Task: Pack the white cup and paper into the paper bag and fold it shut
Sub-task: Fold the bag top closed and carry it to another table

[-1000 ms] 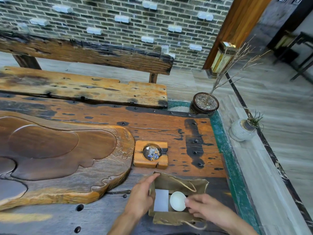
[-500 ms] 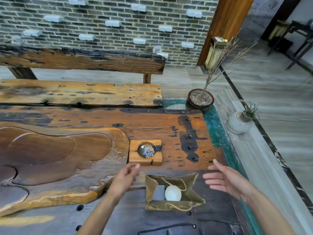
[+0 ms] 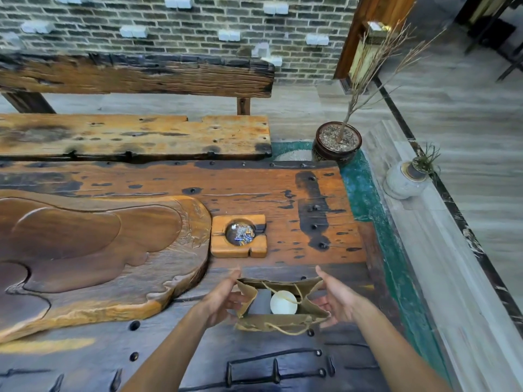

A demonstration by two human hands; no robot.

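Observation:
A brown paper bag [image 3: 271, 322] stands open on the dark wooden table, near its front edge. Inside it sit the white cup [image 3: 283, 302] on the right and a pale sheet of paper [image 3: 261, 302] on the left. A cord handle crosses over the cup. My left hand [image 3: 223, 298] is at the bag's left side, fingers spread and touching its edge. My right hand [image 3: 335, 298] is at the bag's right side, palm inward, fingers apart against the paper wall.
A wooden ashtray with a glass ball [image 3: 240, 235] lies just beyond the bag. A large carved wooden tea tray [image 3: 99, 250] fills the left. A bench [image 3: 135, 134] stands behind the table, with a potted twig [image 3: 336, 142] and a small vase [image 3: 404, 179] to the right.
Both hands let go of the cup and bag, drew apart, then came back in to the two sides of the bag. The cup now rests in the bag.

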